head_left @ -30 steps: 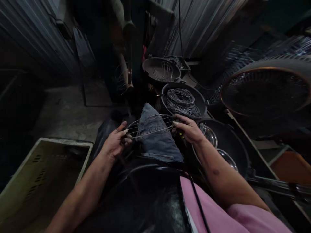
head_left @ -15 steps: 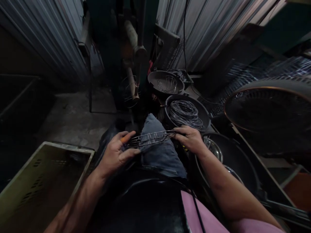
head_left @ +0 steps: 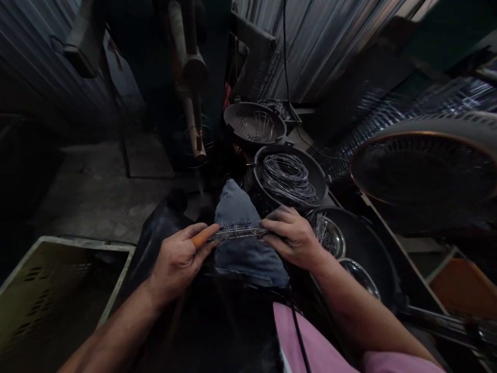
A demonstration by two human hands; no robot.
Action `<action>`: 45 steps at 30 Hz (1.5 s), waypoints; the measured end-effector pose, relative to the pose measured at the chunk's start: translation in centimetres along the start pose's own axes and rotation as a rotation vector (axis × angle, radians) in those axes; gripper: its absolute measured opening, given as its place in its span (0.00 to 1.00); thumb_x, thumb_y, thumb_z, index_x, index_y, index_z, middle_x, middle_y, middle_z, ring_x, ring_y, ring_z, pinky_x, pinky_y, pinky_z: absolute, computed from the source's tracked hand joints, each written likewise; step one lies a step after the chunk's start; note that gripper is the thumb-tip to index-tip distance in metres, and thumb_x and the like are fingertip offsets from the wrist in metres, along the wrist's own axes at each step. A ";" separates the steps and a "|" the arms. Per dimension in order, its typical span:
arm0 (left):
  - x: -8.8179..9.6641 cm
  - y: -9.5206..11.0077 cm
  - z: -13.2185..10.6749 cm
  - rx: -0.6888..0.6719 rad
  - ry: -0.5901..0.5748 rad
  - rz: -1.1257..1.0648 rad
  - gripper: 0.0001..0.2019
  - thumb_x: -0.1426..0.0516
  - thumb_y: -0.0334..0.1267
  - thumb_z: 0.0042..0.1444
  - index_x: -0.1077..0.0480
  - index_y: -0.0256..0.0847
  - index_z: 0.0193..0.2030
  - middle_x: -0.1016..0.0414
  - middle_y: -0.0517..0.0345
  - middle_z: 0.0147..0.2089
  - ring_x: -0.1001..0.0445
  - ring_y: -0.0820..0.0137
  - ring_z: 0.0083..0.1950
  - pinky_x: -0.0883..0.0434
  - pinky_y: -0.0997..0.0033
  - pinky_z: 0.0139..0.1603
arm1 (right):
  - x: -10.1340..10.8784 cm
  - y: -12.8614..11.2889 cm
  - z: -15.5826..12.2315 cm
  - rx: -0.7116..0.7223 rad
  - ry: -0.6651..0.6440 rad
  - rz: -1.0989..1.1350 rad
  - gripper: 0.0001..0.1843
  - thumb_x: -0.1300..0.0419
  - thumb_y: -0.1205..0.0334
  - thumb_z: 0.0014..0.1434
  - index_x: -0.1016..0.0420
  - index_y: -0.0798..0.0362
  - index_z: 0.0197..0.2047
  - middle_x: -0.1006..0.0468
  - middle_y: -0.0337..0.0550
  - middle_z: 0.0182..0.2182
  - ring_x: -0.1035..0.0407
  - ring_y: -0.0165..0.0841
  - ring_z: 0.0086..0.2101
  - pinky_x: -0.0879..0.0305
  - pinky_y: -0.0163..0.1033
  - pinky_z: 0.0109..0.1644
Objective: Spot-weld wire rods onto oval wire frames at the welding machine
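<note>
Left hand, right hand, pinching wire frame

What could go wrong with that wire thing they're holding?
The wire piece might poke the left hand or right hand, since I see no gloves. If either grip loosens, it could slip onto the denim cloth below. The right forearm looks close to a shiny bowl, so a swing might knock it.

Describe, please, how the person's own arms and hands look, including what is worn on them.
Neither the left hand nor the right hand wears a glove; one left digit has what looks like an orange finger cover. The forearms are bare, and a pink sleeve shows on the right arm.
</note>
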State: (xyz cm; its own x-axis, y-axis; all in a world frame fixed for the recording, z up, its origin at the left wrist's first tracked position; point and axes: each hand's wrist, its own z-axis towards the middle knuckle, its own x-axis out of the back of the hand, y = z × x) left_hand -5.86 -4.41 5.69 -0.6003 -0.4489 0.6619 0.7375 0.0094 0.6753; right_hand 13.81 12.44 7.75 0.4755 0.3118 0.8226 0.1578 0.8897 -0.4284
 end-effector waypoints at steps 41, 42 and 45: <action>-1.9 -5.3 3.5 0.915 0.025 -1.188 0.12 0.39 0.31 0.45 0.27 0.30 0.39 0.24 0.49 0.29 0.27 0.72 0.22 0.34 0.77 0.19 | -3.8 6.3 7.3 -0.842 -0.025 0.609 0.18 0.38 0.49 0.45 0.26 0.59 0.25 0.37 0.33 0.13 0.46 0.21 0.14 0.51 0.29 0.16; -2.0 -5.5 3.6 0.959 0.051 -1.220 0.11 0.40 0.29 0.46 0.27 0.30 0.38 0.25 0.50 0.28 0.28 0.73 0.21 0.34 0.78 0.19 | -4.0 6.6 7.7 -0.839 -0.085 0.575 0.17 0.38 0.51 0.46 0.26 0.59 0.25 0.38 0.32 0.13 0.46 0.20 0.13 0.52 0.28 0.15; -2.2 -6.4 3.6 1.091 0.112 -1.300 0.08 0.44 0.24 0.48 0.28 0.29 0.36 0.27 0.52 0.25 0.31 0.77 0.19 0.35 0.81 0.18 | -4.4 6.8 8.6 -0.896 -0.171 0.591 0.12 0.39 0.56 0.49 0.26 0.58 0.29 0.35 0.33 0.15 0.42 0.21 0.13 0.50 0.27 0.13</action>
State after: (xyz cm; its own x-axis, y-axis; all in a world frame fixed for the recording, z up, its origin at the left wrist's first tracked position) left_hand -10.39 -0.21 1.06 -0.5330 -0.7105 -0.4595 -0.7551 0.1544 0.6372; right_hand 5.31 19.94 4.43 0.5679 0.7147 0.4083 0.5511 0.0383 -0.8336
